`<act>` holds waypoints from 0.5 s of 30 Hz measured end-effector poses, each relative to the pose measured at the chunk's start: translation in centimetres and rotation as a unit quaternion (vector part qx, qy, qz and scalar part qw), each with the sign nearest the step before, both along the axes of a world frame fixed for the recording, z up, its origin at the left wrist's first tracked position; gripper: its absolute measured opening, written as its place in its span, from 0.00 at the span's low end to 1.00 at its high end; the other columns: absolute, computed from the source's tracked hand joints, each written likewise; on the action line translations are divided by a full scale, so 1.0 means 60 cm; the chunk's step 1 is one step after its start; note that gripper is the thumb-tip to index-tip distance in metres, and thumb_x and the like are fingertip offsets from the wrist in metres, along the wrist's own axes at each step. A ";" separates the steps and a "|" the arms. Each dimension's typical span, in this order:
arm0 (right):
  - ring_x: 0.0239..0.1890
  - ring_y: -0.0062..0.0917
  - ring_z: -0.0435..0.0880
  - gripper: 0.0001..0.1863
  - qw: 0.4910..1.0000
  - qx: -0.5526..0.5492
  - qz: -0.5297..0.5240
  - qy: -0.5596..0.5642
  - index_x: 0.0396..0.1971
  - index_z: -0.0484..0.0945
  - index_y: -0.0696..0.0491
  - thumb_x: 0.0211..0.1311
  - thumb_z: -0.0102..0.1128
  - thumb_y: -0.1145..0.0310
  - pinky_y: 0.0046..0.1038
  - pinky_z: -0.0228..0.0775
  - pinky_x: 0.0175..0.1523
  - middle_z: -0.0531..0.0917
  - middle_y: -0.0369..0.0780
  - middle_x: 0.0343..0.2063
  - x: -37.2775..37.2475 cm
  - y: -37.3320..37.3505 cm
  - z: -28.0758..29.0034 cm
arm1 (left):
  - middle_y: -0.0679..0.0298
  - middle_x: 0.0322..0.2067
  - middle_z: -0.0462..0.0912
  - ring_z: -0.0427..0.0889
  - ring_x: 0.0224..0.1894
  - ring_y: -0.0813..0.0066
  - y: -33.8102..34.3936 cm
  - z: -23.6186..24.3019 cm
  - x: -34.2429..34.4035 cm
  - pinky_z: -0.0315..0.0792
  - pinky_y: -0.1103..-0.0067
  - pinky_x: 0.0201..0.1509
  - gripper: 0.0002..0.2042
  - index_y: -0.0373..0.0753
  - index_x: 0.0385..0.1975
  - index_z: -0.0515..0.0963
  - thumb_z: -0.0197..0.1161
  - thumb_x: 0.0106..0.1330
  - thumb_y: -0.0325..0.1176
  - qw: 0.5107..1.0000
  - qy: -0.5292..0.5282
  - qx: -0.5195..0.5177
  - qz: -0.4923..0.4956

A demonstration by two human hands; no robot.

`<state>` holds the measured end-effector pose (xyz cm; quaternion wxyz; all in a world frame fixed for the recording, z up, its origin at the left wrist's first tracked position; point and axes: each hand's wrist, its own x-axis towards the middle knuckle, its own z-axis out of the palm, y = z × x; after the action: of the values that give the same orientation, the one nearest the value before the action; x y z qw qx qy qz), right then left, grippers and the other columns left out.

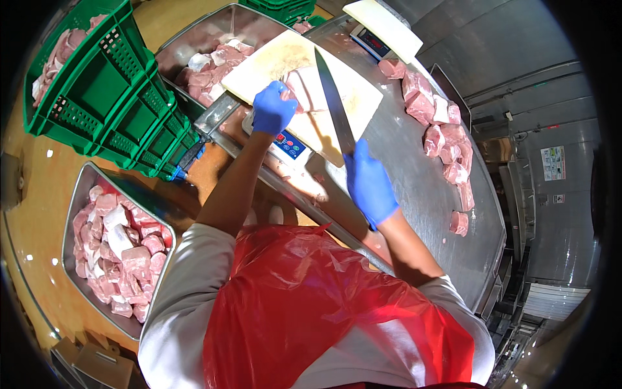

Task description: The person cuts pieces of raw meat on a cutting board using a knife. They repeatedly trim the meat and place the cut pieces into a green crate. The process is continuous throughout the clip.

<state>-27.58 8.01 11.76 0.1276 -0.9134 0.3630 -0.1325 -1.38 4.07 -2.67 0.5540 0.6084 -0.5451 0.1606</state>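
Note:
In my right hand (369,185), gloved in blue, is the handle of a long knife (335,104). Its blade points away from me over the white cutting board (359,107). A pale pink piece of meat (310,89) lies on the board, left of the blade. My left hand (273,108), also gloved in blue, is closed at the board's left part, with a bit of pink meat showing at its fingers beside the larger piece. Below the board is a digital scale (289,146), partly covered by it.
Meat chunks (450,152) lie along the right of the steel table (421,207). Another scale (370,42) stands at the far end. On the left are a metal bin (165,249) of cut meat, stacked green crates (97,107) and another metal bin (188,39) with meat.

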 end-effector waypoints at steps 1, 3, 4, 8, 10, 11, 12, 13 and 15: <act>0.25 0.59 0.81 0.12 1.000 0.003 -0.014 -0.002 0.41 0.61 0.59 0.73 0.51 0.67 0.54 0.71 0.28 0.80 0.59 0.20 0.029 -0.008 -0.005 | 0.55 0.28 0.79 0.80 0.30 0.52 0.017 -0.003 -0.011 0.75 0.63 0.35 0.08 0.35 0.26 0.76 0.69 0.52 0.28 0.999 0.043 0.022 -0.018; 0.26 0.58 0.82 0.12 0.999 -0.014 -0.009 -0.036 0.42 0.61 0.60 0.73 0.51 0.67 0.53 0.73 0.30 0.81 0.58 0.22 0.084 -0.031 -0.022 | 0.56 0.26 0.79 0.80 0.28 0.52 0.044 -0.012 -0.014 0.76 0.63 0.34 0.07 0.38 0.20 0.77 0.68 0.52 0.31 0.998 -0.035 0.054 -0.003; 0.27 0.57 0.82 0.12 0.997 -0.033 0.009 -0.065 0.42 0.61 0.60 0.73 0.50 0.67 0.52 0.73 0.31 0.82 0.58 0.23 0.108 -0.049 -0.041 | 0.55 0.25 0.79 0.80 0.28 0.52 0.053 -0.010 -0.019 0.76 0.63 0.34 0.07 0.37 0.20 0.77 0.67 0.53 0.32 0.996 0.036 0.083 0.002; 0.30 0.54 0.84 0.12 0.997 -0.052 0.046 -0.044 0.43 0.63 0.60 0.70 0.51 0.67 0.50 0.76 0.36 0.83 0.56 0.26 0.210 -0.092 -0.051 | 0.51 0.23 0.78 0.80 0.28 0.50 0.073 -0.001 -0.041 0.74 0.62 0.33 0.11 0.36 0.18 0.75 0.65 0.55 0.35 0.974 0.194 0.110 0.038; 0.32 0.53 0.85 0.13 0.997 -0.049 0.061 -0.007 0.43 0.64 0.60 0.69 0.52 0.67 0.49 0.77 0.37 0.83 0.56 0.28 0.234 -0.095 -0.048 | 0.50 0.22 0.77 0.79 0.28 0.50 0.069 -0.013 -0.036 0.73 0.61 0.33 0.12 0.35 0.17 0.73 0.64 0.56 0.35 0.985 0.150 0.062 0.057; 0.33 0.53 0.85 0.13 0.997 -0.035 0.059 0.021 0.43 0.64 0.60 0.68 0.53 0.68 0.49 0.77 0.38 0.84 0.56 0.29 0.238 -0.098 -0.051 | 0.51 0.22 0.77 0.79 0.28 0.50 0.070 -0.010 -0.037 0.73 0.62 0.33 0.12 0.35 0.17 0.73 0.64 0.56 0.35 0.981 0.170 0.077 0.053; 0.34 0.53 0.85 0.13 0.997 -0.021 0.055 0.049 0.44 0.65 0.60 0.67 0.54 0.68 0.49 0.77 0.38 0.84 0.56 0.30 0.238 -0.101 -0.053 | 0.51 0.21 0.77 0.79 0.28 0.50 0.070 -0.006 -0.038 0.72 0.62 0.32 0.12 0.35 0.17 0.73 0.63 0.56 0.34 0.976 0.189 0.093 0.046; 0.34 0.53 0.85 0.14 0.995 -0.019 0.059 0.077 0.45 0.64 0.60 0.65 0.55 0.69 0.49 0.76 0.39 0.84 0.57 0.30 0.220 -0.101 -0.067 | 0.51 0.21 0.76 0.79 0.28 0.50 0.073 0.004 -0.041 0.72 0.62 0.32 0.12 0.35 0.17 0.72 0.63 0.56 0.34 0.971 0.211 0.109 0.040; 0.35 0.54 0.85 0.18 0.989 -0.013 0.068 0.133 0.47 0.63 0.59 0.62 0.58 0.72 0.49 0.76 0.40 0.83 0.58 0.31 0.148 -0.090 -0.097 | 0.50 0.21 0.75 0.78 0.28 0.50 0.073 0.004 -0.032 0.71 0.62 0.32 0.12 0.35 0.17 0.72 0.63 0.57 0.34 0.969 0.219 0.116 0.023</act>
<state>-18.71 2.63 5.95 0.0747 -0.9470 0.3124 -0.0053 -3.30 8.47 -2.43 0.5813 0.7015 -0.4113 -0.0282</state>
